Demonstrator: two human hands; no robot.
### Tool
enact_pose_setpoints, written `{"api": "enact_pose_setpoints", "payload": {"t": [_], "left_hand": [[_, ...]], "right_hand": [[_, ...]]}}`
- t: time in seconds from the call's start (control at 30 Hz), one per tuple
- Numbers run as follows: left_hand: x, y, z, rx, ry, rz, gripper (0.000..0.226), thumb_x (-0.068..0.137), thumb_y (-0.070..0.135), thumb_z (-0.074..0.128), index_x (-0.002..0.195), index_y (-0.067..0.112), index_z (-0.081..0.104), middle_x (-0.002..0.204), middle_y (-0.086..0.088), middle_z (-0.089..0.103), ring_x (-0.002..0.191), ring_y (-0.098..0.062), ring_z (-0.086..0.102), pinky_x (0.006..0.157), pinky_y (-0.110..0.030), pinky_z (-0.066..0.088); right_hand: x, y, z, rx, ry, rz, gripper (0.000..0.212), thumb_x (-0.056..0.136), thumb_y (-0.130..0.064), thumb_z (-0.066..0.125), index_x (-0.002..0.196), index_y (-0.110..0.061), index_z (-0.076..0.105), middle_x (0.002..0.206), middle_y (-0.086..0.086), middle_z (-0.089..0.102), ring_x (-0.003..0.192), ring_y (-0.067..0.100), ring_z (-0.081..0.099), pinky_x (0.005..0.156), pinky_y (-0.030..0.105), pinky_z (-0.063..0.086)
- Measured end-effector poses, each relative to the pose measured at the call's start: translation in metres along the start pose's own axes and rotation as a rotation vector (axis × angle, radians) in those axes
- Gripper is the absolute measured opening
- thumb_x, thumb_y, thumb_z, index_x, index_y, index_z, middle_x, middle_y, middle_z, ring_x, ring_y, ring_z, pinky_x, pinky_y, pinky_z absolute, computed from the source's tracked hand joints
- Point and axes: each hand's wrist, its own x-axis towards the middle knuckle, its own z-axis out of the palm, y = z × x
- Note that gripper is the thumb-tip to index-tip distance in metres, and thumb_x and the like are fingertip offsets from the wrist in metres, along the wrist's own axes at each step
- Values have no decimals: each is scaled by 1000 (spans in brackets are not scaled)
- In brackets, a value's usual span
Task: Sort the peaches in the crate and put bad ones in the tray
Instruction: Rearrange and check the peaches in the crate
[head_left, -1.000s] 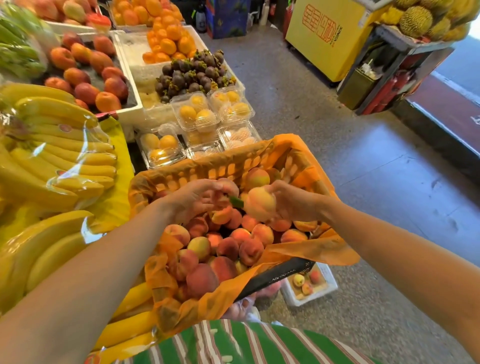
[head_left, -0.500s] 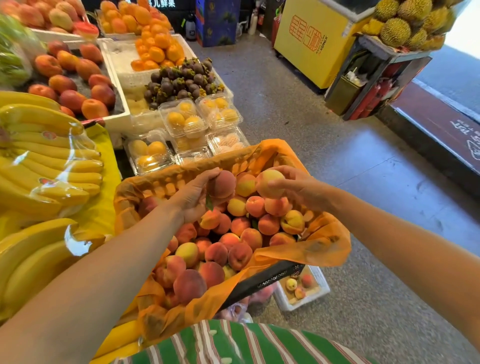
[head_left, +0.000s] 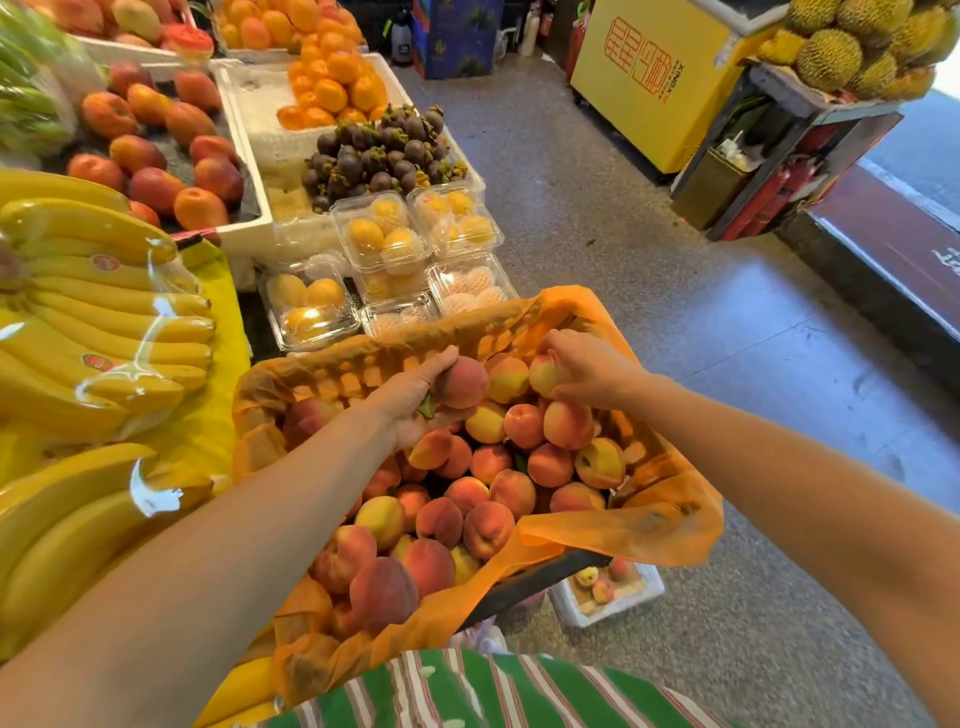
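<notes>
**A:** My left hand (head_left: 410, 400) is curled around a dark red peach (head_left: 461, 383). The thumb lies on top and the fingers are under it, and I hold it just above the other fruit. A small green leaf (head_left: 428, 408) sticks out beside my palm.

**B:** And the other hand?

**A:** My right hand (head_left: 587, 369) pinches a yellow-red peach (head_left: 544, 373) with the fingertips, just to the right of the left hand. I cannot tell whether this one is lifted or rests on the pile (head_left: 488, 499).

**B:** Which step is this, do you think?

**A:** I judge it is the inspection step. Both hands hold a fruit at the far end of the crate (head_left: 530, 582), over its orange liner (head_left: 623, 535). No fruit is on the way out yet.

**B:** Where do the bad ones go?

**A:** Into the white tray (head_left: 652, 590). It stands on the floor (head_left: 675, 312), below my right forearm and close to my body, partly hidden behind the crate. A few peaches already lie in it.

**B:** So what does the next move need?

**A:** I should turn each fruit to see the hidden side. A bad one would need a long reach down and back with the right hand, and a gentle grip, because soft fruit bruises easily.
</notes>
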Motion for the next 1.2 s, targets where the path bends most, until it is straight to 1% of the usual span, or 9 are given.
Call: {"api": "enact_pose_setpoints", "payload": {"t": [0.17,0.3,0.4,0.53,0.63,0.7,0.8,0.97,1.2], "left_hand": [[1,0,4,72,49,-38,31,84,30,71,103,9,60,106,-5,51,85,-22,64,66,-41,60],[7,-2,15,107,33,-18,22,82,29,73,94,13,64,109,-4,55,103,-28,64,71,-37,60],[7,-1,28,191,-17,17,9,86,20,69,91,13,66,94,-2,60,91,-19,61,78,-30,56],[20,-4,45,331,-44,112,14,80,11,71,92,16,68,95,0,65,92,-17,59,63,-23,54],[31,-12,59,426,0,188,40,63,20,82,100,21,67,113,-5,63,107,-24,57,86,-37,51],[35,-16,73,535,34,252,57,64,23,84,116,15,62,119,-4,56,106,-21,53,83,-35,47],[42,-20,95,713,73,366,56,71,27,83,119,12,57,115,-2,51,103,-15,48,80,-29,41],[52,-31,117,1033,132,573,60,68,45,80,117,17,59,113,0,61,109,-19,55,94,-37,46],[58,-32,113,1268,127,801,48,88,42,62,129,18,57,114,-13,55,109,-28,51,88,-34,39]], "right_hand": [[11,4,7,-254,-5,-38,54,82,-34,68,129,-14,50,123,10,53,113,29,47,94,41,44],[9,11,4,-321,22,-82,58,87,-33,61,140,-14,45,129,10,52,118,29,47,99,41,41],[-4,17,1,-152,119,-144,53,85,-29,63,134,-13,53,129,10,57,120,30,50,103,42,39],[-30,27,-1,105,279,-2,45,87,-25,63,131,-15,56,143,12,44,131,33,41,106,50,36],[-50,39,4,275,231,122,53,93,-26,58,142,-16,42,153,13,31,139,30,32,113,41,27],[-61,42,6,403,175,161,53,97,-27,53,146,-14,36,151,10,34,138,25,34,113,37,28],[-72,43,7,528,117,192,47,101,-27,46,145,-15,35,144,8,43,131,21,42,110,38,34],[-77,45,5,695,92,232,42,103,-29,41,144,-22,38,143,3,46,128,18,45,109,39,38],[-78,41,11,740,108,208,48,100,-27,49,145,-22,33,142,2,46,125,14,44,105,32,38]]}}
